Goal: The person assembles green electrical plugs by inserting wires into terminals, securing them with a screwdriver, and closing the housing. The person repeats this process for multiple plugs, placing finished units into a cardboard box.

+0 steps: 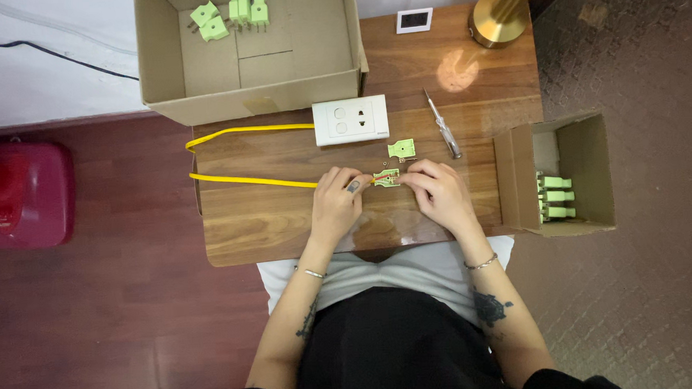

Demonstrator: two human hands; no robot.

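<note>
Both hands (389, 196) on green plug (386, 178)

We find the plug base (386, 178) on the table (285, 220), between the left hand (336, 203) and right hand (439, 192). The cable (252, 179) runs left from it and loops back to the socket (350, 120) behind the hands. The plug cover (401, 148) lies between socket and base, with the screwdriver (442, 124) to its right. One box (246, 51) sits behind the socket; another (563, 173) stands at the table's right edge.
</note>
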